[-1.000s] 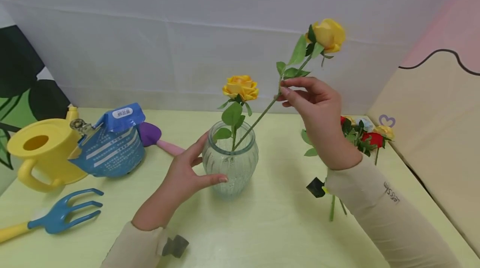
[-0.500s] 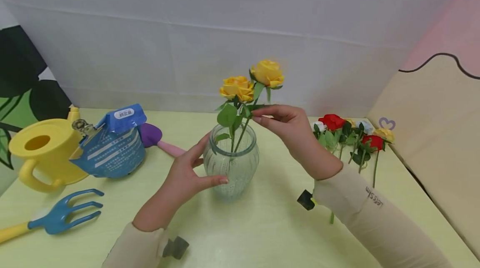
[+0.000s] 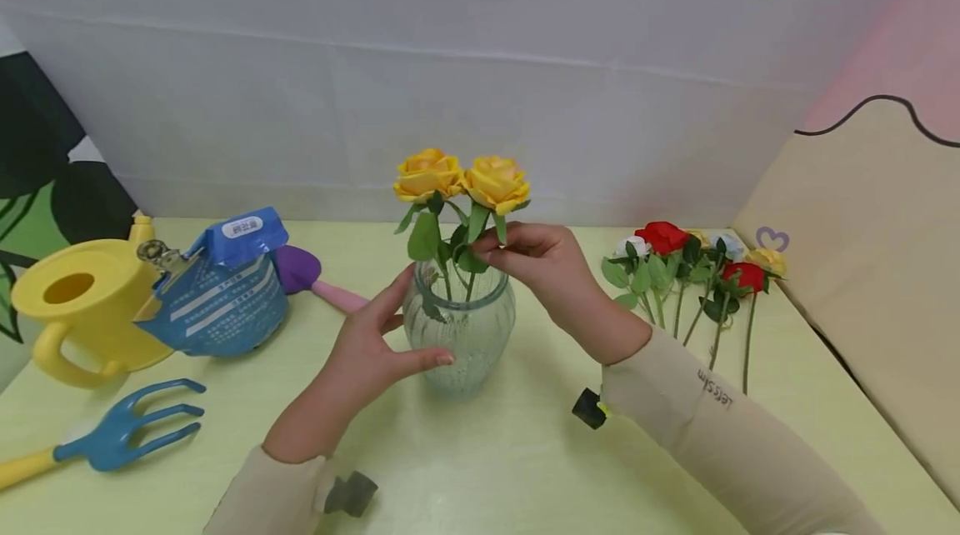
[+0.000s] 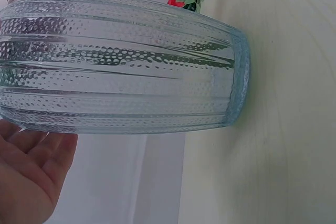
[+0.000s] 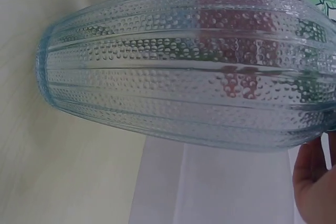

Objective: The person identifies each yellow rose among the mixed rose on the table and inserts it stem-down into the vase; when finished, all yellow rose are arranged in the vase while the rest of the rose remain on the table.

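Two yellow roses stand in a ribbed clear glass vase in the head view. The right-hand rose leans its bloom against the left-hand rose, and both stems pass down through the vase's mouth. My right hand pinches the right-hand rose just under its bloom, above the rim; leaves partly cover the fingertips. Around the vase's left side my left hand grips, thumb across the front. The bubbled glass fills much of the left wrist view, its base on the table.
More roses, red, white and yellow, lie on the table at the right. At the left are a yellow watering can, a clipped blue bag, a purple shovel with a pink handle, and a blue hand fork.
My right hand has moved left and down, lowering the second yellow rose into the vase until its bloom sits beside the first. The first rose has shifted left. My left hand stays put.
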Tool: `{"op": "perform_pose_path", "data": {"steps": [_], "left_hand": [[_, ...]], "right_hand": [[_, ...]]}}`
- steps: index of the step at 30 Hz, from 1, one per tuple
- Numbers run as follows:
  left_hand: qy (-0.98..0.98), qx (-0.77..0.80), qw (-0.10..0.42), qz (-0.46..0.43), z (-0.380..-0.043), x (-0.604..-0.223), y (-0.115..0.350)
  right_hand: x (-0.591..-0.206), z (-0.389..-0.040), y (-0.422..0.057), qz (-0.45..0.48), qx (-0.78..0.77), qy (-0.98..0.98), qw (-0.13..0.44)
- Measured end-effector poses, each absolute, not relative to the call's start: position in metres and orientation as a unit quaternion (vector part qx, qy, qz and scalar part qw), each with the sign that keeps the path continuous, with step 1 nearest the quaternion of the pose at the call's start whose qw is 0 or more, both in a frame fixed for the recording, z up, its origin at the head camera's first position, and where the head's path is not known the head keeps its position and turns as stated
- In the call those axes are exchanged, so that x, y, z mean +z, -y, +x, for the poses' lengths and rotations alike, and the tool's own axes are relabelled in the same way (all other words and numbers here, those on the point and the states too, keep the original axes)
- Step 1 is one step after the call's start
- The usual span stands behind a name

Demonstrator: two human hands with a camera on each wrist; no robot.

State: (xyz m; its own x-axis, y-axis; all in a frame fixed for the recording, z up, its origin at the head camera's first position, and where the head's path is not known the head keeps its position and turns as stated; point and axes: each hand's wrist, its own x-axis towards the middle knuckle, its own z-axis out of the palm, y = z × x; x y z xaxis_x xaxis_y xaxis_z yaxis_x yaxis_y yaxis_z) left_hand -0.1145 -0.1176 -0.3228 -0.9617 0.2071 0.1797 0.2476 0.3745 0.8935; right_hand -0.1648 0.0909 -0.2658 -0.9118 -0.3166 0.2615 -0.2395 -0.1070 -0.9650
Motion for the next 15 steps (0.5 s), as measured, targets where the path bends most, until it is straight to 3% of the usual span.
{"op": "perform_pose_path", "data": {"steps": [15], "left_hand": [[0.827, -0.545, 0.021, -0.137, -0.115, -0.324, 0.118]], "right_hand": [[-0.274, -0.167, -0.131, -0.218, -0.689, -0.691, 0.006]]}}
